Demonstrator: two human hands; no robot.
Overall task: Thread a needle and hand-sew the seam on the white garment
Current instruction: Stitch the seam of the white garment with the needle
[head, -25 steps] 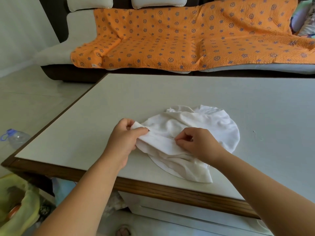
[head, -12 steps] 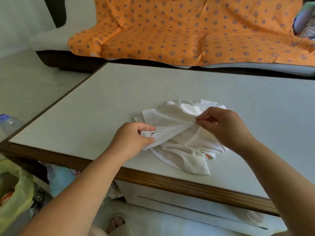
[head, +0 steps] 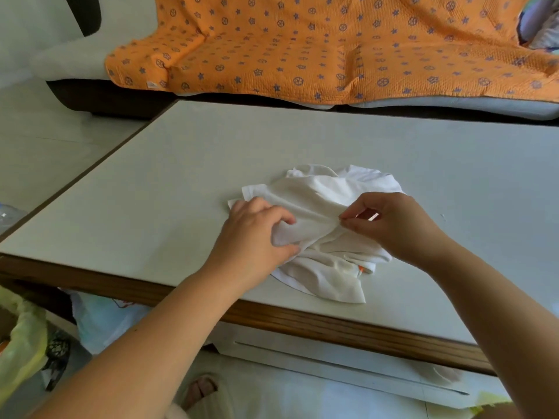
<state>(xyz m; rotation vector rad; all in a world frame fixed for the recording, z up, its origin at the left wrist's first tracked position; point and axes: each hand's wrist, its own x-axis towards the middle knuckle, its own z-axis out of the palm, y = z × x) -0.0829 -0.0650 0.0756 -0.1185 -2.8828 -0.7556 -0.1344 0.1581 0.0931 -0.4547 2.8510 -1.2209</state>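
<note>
A crumpled white garment [head: 320,204] lies on the pale table [head: 181,182] near its front edge. My left hand [head: 257,234] grips a fold of the cloth at its left side, thumb under and fingers curled over it. My right hand [head: 393,225] pinches the same fold at its right end with thumb and forefinger. The fold is stretched between the two hands. A needle or thread is too small to make out.
The table has a brown wooden front edge [head: 302,322]. Behind it stands a sofa under an orange star-patterned cover [head: 302,46]. A plastic bottle [head: 9,213] lies on the floor at left, and bags [head: 24,343] sit below the table's left corner.
Both hands lifted the fold off the table, then lowered it again. My right hand moved from the garment's middle to its right part. The camera tilted further down.
</note>
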